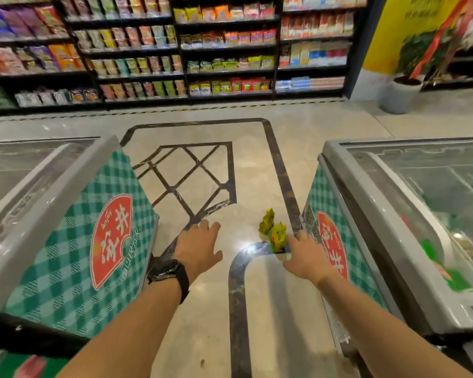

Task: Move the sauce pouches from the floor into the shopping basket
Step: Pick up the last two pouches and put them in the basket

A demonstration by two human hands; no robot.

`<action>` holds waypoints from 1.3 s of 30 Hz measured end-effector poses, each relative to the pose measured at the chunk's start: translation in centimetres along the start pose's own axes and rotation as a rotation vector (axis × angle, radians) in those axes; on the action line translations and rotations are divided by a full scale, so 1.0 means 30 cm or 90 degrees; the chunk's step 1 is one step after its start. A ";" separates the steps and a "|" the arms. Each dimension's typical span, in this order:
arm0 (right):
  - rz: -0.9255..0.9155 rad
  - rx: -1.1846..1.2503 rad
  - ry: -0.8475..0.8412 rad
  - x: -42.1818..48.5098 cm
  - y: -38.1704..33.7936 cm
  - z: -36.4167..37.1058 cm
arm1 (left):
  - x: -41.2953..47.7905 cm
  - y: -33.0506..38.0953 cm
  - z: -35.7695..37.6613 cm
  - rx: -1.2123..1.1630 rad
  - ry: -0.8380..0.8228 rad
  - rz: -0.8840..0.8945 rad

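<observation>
Two yellow-green sauce pouches stand on the beige floor close to the right freezer's foot: a near pouch and a far pouch just behind it. My right hand reaches down beside the near pouch, fingertips at its right edge; whether they touch it is unclear. My left hand, with a black watch on the wrist, hovers over the floor to the left, fingers relaxed and holding nothing. No shopping basket is in view.
Two chest freezers flank a narrow aisle: the left freezer and the right freezer, both with green checked end panels. Stocked shelves line the back wall. A potted plant stands at the far right.
</observation>
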State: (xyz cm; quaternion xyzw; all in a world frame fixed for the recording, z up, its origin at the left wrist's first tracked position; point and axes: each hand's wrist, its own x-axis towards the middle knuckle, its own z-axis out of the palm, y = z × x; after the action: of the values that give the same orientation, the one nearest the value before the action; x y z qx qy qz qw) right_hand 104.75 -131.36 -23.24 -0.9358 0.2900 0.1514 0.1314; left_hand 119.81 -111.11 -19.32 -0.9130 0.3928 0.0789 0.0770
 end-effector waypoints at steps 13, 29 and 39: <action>0.100 0.003 -0.030 0.650 -0.063 -0.206 | 0.811 -0.158 -0.006 0.010 -0.025 0.124; 0.182 0.054 -0.133 1.417 0.175 -0.256 | 1.706 -0.115 0.036 -0.008 -0.098 0.148; 0.187 0.037 -0.224 1.988 0.413 0.261 | 2.245 0.036 0.654 -0.028 -0.177 0.178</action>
State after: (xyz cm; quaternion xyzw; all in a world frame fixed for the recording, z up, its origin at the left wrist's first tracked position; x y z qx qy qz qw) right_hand 142.77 -168.63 -53.84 -0.8385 0.3999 0.3215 0.1832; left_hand 163.10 -155.35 -52.31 -0.8312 0.4998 0.2227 0.0989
